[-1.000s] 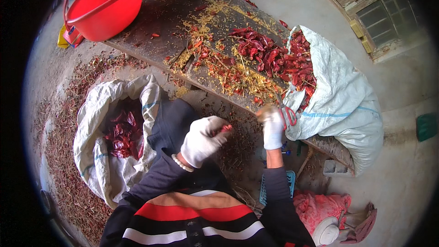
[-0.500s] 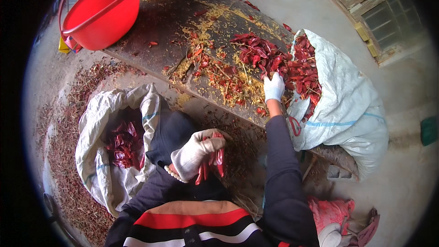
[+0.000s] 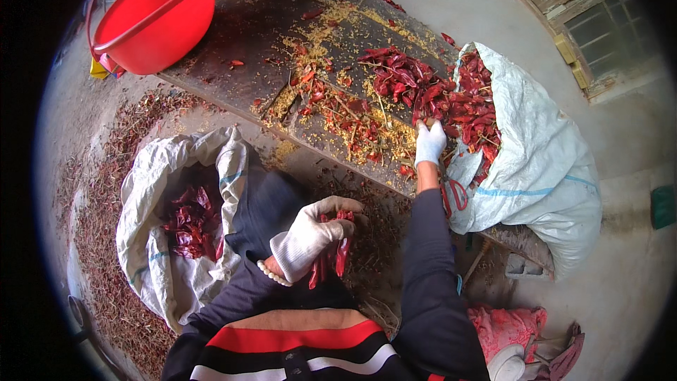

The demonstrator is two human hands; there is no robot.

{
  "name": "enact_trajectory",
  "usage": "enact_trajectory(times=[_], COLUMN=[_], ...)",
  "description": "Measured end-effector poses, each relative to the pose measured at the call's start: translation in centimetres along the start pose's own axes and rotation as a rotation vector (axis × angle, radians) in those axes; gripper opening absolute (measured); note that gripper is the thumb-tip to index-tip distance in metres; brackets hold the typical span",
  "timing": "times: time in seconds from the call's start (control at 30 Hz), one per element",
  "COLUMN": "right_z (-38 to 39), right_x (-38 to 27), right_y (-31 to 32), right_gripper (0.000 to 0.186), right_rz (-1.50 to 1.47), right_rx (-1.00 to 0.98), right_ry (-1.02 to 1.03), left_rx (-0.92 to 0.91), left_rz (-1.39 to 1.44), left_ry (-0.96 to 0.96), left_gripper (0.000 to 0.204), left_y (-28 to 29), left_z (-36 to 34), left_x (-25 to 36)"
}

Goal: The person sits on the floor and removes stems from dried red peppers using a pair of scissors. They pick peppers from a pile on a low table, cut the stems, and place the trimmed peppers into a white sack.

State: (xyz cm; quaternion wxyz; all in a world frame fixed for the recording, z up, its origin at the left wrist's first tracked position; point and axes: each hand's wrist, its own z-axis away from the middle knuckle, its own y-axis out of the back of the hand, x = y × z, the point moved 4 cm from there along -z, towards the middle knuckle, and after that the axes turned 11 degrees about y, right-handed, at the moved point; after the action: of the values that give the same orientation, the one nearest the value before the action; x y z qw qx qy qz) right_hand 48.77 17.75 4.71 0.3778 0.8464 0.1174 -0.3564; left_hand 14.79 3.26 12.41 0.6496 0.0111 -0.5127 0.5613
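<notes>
My left hand (image 3: 310, 235), in a white glove, is closed around a small bunch of dried red chilies (image 3: 330, 259) that hang down over my lap. Its thumb and forefinger reach forward past the bunch. At the near edge of the pile of dried red chilies (image 3: 402, 77) on the table, my gloved right hand (image 3: 429, 142) has its fingers pinched together on a chili, partly hidden by the hand. The pile runs into the mouth of a white woven sack (image 3: 543, 148) lying on its side, with more chilies spilling out.
An open white sack (image 3: 151, 169) with chilies inside stands left of my leg. A red basin (image 3: 159, 21) sits at the table's far left corner. Yellow seeds and broken chili bits litter the dark tabletop (image 3: 240, 42). Stems and scraps (image 3: 106, 275) cover the floor at left.
My right hand has shifted slightly right and nearer along the pile. My left hand has moved a little right, its thumb and forefinger further extended, still holding the chilies.
</notes>
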Motion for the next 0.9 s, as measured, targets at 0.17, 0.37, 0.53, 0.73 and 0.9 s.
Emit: enact_trajectory(times=[0.17,0.37,0.53,0.73,0.9], right_z=[7.1,15.3,19.8,19.8,17.5], right_x=[-12.7,-19.5,-19.8,-19.8,-20.6], right_y=[4.9,9.3,8.7,8.7,10.8], right_gripper=[0.012,0.011,0.020,0.020,0.018], right_rz=[-0.552,-0.280,-0.320,-0.397,-0.273], right_rx=[-0.307,-0.524,-0.430,-0.581,-0.577], right_ry=[-0.073,0.161,0.363,0.311,0.467], left_rx=[0.131,0.235,0.128,0.215,0.295], left_rz=[-0.007,-0.250,-0.218,-0.160,-0.303], left_ry=[-0.111,-0.367,-0.363,-0.263,-0.288], left_gripper=[0.020,0.035,0.043,0.025,0.018], left_y=[0.7,0.7,0.4,0.3,0.8], left_z=[-0.5,-0.2,-0.3,0.4,0.3], left_x=[-0.6,-0.9,-1.7,-1.2,-1.3])
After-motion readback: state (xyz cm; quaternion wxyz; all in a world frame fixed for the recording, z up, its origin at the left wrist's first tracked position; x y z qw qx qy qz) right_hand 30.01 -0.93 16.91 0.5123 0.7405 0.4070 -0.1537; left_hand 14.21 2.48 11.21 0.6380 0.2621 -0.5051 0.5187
